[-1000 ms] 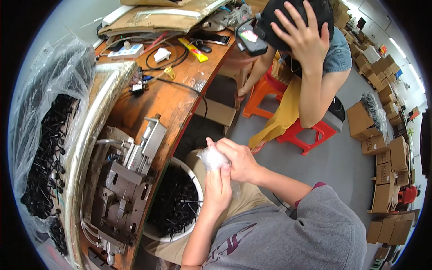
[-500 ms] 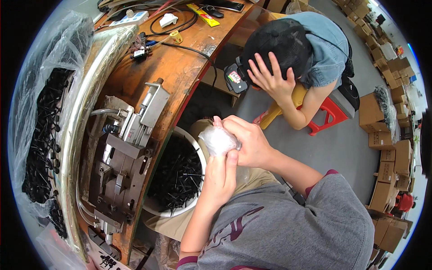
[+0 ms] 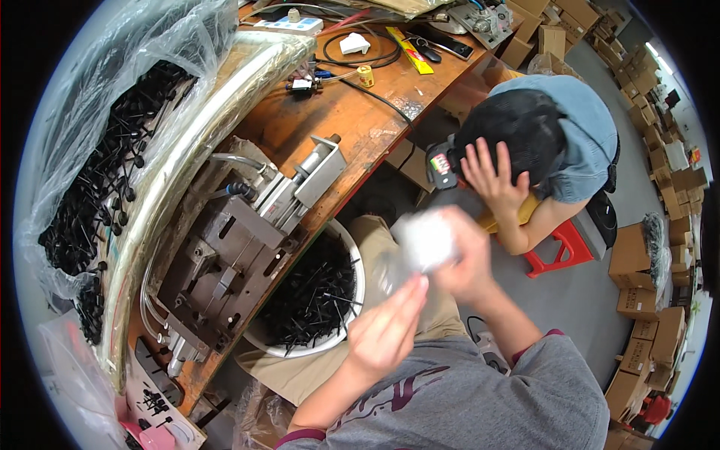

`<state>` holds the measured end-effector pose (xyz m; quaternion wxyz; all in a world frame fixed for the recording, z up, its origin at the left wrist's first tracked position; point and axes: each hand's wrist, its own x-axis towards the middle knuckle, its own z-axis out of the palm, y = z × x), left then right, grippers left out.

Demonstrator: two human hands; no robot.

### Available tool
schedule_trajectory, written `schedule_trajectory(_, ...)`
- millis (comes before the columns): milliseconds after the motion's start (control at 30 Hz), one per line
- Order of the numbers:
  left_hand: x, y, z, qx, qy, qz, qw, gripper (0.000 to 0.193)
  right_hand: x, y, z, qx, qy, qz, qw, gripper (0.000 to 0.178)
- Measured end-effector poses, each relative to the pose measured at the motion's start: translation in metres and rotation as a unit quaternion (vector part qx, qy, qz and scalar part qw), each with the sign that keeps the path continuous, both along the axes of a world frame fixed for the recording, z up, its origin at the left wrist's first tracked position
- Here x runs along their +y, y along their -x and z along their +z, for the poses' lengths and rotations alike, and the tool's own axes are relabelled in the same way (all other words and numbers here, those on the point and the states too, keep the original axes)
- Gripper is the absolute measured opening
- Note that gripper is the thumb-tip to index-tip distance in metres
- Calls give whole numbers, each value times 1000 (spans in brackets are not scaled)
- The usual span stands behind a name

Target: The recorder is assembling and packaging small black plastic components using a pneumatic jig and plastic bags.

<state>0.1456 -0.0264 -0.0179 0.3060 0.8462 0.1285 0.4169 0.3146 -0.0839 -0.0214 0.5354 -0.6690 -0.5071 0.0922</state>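
Observation:
A white, shiny bundle of clear plastic (image 3: 429, 241), smeared by motion, is held above my lap. My right hand (image 3: 466, 259) is closed round its right side. Just below and to the left is my left hand (image 3: 384, 330), its fingers pressed together and their tips at the bundle's lower edge. Loose clear film (image 3: 386, 271) hangs beside those fingertips; whether they pinch it is too blurred to tell. Left of my hands, a white bucket (image 3: 358, 259) stands by my legs, full of thin black parts (image 3: 307, 296).
A metal clamping fixture (image 3: 225, 262) with air hoses sits on the wooden bench (image 3: 367, 142). Behind it, black parts (image 3: 124, 150) lie beneath plastic sheeting. A person in a black cap (image 3: 517, 135) sits opposite on a red stool (image 3: 559, 251). Cardboard boxes (image 3: 637, 345) line the right side.
My view has shifted, so the bench appears farther right. My right hand has carried the bundle up and right, while my left hand has drawn lower, away from its tight grip on it.

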Motion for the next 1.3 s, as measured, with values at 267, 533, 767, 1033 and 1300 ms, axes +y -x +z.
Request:
schedule_trajectory(267,37,-1,21,92,55,1,994,57,2,3,13,59,-1,159,985,25)
schedule_trajectory(533,65,-6,13,-18,138,-316,938,18,-2,3,9,154,62,243,956,45)
schedule_trajectory(767,63,-8,-3,-13,325,-275,905,21,8,1,3,194,68,215,955,61)
schedule_trajectory(1033,51,-16,-15,-79,589,-225,772,28,10,27,-1,-105,38,42,993,45)
schedule_trajectory(1300,45,-26,-34,-90,583,-176,788,32,11,10,-10,113,102,114,982,50)
